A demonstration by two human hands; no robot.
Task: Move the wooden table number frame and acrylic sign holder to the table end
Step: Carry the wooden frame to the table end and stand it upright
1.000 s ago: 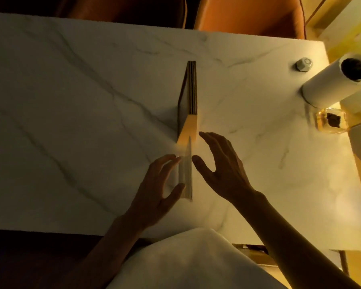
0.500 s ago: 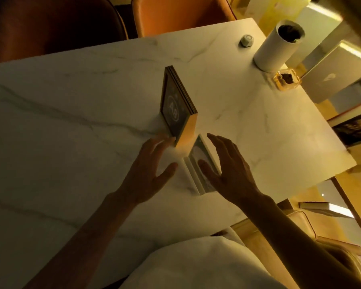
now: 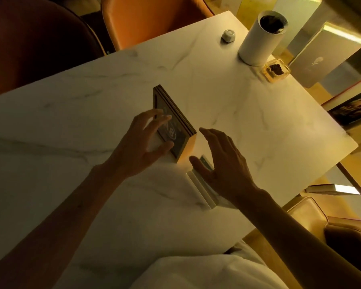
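Observation:
The wooden table number frame [image 3: 180, 124] stands upright on its edge in the middle of the white marble table [image 3: 71, 126], its dark face turned to the left. My left hand [image 3: 142, 147] is spread in front of that face, fingertips at the frame, not clearly gripping it. Just nearer to me stands the clear acrylic sign holder [image 3: 202, 186] on its white base. My right hand [image 3: 223, 165] hovers over it with fingers apart, the thumb against its upper edge; the hand covers most of the holder.
At the far right end of the table stand a white paper roll [image 3: 258, 40], a small glass dish [image 3: 276, 69] with dark contents, and a small silver knob [image 3: 228, 35]. Orange chairs [image 3: 150, 19] line the far side. A tan seat [image 3: 313, 217] sits at my right.
The view has swung right. My left hand moved up from beside the acrylic holder to the wooden frame's face. My right hand stayed over the acrylic holder.

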